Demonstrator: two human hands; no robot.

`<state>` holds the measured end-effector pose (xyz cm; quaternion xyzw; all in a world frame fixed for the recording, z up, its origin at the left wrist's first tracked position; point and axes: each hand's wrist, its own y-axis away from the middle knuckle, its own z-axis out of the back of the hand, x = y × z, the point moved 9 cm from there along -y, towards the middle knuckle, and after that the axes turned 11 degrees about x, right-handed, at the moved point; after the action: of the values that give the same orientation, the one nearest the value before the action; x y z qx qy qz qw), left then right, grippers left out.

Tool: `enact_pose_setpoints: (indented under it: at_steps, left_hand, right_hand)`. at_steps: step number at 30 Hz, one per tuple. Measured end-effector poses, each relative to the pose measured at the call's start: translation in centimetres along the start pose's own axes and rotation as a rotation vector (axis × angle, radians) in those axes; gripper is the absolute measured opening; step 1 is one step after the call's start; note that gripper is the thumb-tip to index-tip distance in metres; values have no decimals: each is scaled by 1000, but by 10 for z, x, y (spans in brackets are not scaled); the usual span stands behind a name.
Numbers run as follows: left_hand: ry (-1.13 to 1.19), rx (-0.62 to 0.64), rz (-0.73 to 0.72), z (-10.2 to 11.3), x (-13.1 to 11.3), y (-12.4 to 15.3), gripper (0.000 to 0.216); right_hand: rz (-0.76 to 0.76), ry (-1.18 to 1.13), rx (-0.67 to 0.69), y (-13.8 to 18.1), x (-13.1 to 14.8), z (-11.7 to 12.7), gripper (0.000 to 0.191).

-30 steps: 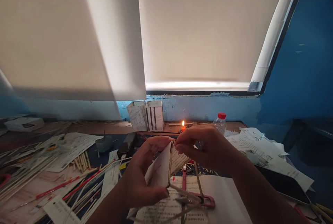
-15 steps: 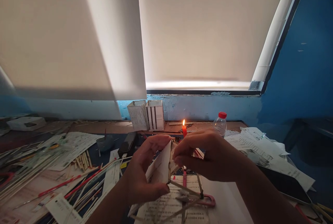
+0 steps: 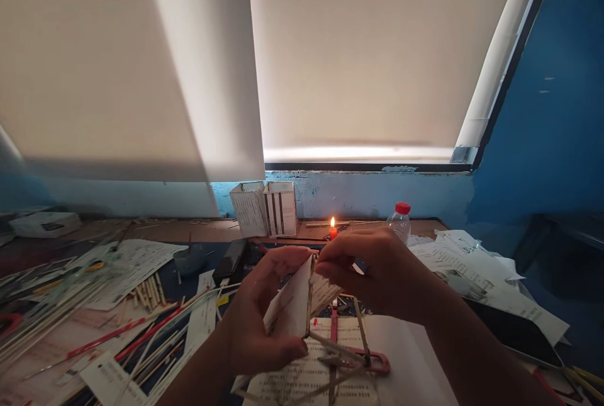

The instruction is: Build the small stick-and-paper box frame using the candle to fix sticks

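Observation:
My left hand (image 3: 255, 311) grips a paper-covered stick frame (image 3: 290, 302), thumb low on its near edge and fingers over the top. A white panel faces left; a printed paper face shows on its right side. My right hand (image 3: 372, 267) has thumb and fingers pinched at the frame's upper edge; the exact contact is partly hidden. Bare thin sticks (image 3: 337, 348) stretch out from the lower corner. Beneath lie a printed sheet (image 3: 283, 374) and pink-handled cutters (image 3: 377, 363). A lit red candle (image 3: 333, 231) burns just behind my right hand.
Two paper boxes (image 3: 280, 208) stand by the wall, with a clear red-capped bottle (image 3: 401, 220) farther right. Loose papers (image 3: 472, 267) and a black phone (image 3: 514, 333) lie right. Sticks (image 3: 151, 293), a black power bank (image 3: 231, 261) and a white cable (image 3: 170, 318) crowd the left.
My right hand has moved up and slightly left to the frame's upper edge, uncovering more of the printed face. It now hides the candle's lower part. My left hand keeps its hold.

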<state>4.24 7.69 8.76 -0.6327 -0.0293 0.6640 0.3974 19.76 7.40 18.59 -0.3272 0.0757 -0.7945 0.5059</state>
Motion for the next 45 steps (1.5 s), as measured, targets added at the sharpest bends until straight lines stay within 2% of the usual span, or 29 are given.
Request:
enact_pose_setpoints:
  at_steps: [7, 17, 22, 33, 39, 45]
  left_hand:
    - [-12, 9, -8, 0, 1, 1, 92]
    - [4, 18, 28, -3, 1, -2, 95]
    - [15, 16, 19, -4, -3, -5, 91]
    - [35, 26, 23, -6, -3, -4, 94]
    - [14, 20, 15, -5, -3, -2, 92]
    - [1, 18, -1, -4, -1, 1, 95]
  right_hand:
    - [-25, 112, -47, -1, -7, 2, 18]
    - [16, 1, 83, 4, 9, -7, 11]
    - [83, -88, 148, 6, 19, -13, 12]
    - [103, -151, 199, 6, 21, -15, 11]
    - [11, -75, 138, 4, 9, -9, 13]
    - [-34, 57, 4, 1, -1, 3, 15]
